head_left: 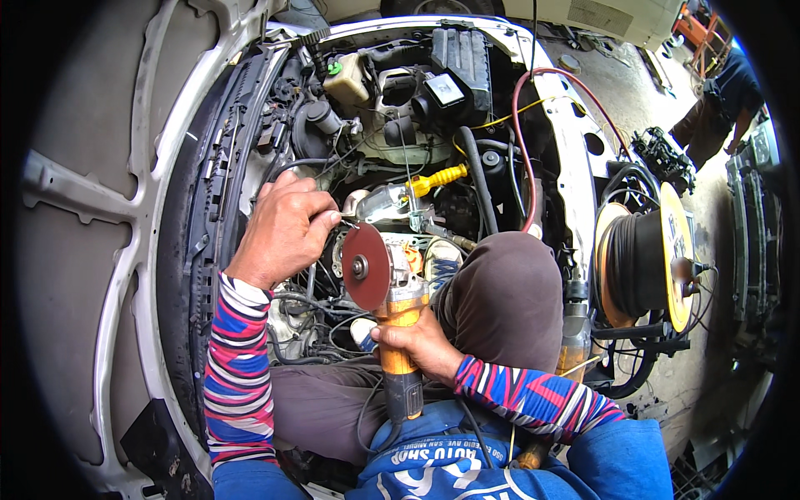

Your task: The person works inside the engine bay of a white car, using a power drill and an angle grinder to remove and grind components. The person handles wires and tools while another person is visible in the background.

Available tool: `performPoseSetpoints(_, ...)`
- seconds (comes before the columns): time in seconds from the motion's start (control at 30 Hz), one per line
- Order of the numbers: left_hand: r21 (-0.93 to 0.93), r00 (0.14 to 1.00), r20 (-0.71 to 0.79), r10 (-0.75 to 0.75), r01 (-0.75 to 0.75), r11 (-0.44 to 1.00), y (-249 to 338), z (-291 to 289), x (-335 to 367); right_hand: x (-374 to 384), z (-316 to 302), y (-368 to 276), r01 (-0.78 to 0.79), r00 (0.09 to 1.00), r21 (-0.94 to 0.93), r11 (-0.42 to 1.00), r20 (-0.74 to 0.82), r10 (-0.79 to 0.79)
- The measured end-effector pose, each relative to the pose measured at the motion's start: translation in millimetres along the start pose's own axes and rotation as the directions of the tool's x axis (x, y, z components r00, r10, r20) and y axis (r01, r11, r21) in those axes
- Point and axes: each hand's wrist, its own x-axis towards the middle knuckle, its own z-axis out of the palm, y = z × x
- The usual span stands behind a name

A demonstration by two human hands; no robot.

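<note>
My right hand (421, 343) is wrapped round the yellow body of an angle grinder (402, 312), held upright over my lap. A reddish-brown disc (367, 279) is fitted to its head. My left hand (287, 221) is closed, thumb against the fingers, pinching a small thin metal piece (353, 225) at the disc's upper edge; most of that piece is hidden. Whether the disc is spinning cannot be told. Just beyond the disc lies what looks like a work lamp with a yellow handle (440, 179).
I sit inside a car's engine bay, knee (508, 292) raised. The raised hood (142, 225) is at left, a white fender edge (575, 158) at right. A red hose (518, 125), a cable reel (637, 258) and another power tool (575, 329) are on the right. A person (725, 104) stands far right.
</note>
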Motion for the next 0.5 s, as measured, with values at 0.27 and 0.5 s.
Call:
performPoseSetpoints(0.27,0.009,0.999,0.033,-0.042,0.042,0.999,0.4,-0.7,-1.0,-0.7,0.7,-1.7,0.010,1.000,-0.046,0.999,-0.009,-0.010)
performPoseSetpoints(0.5,-0.029,0.999,0.030,-0.030,0.031,0.999,-2.7,1.3,-2.3,0.0,-0.8,1.4,0.016,1.000,-0.044,0.999,-0.002,-0.016)
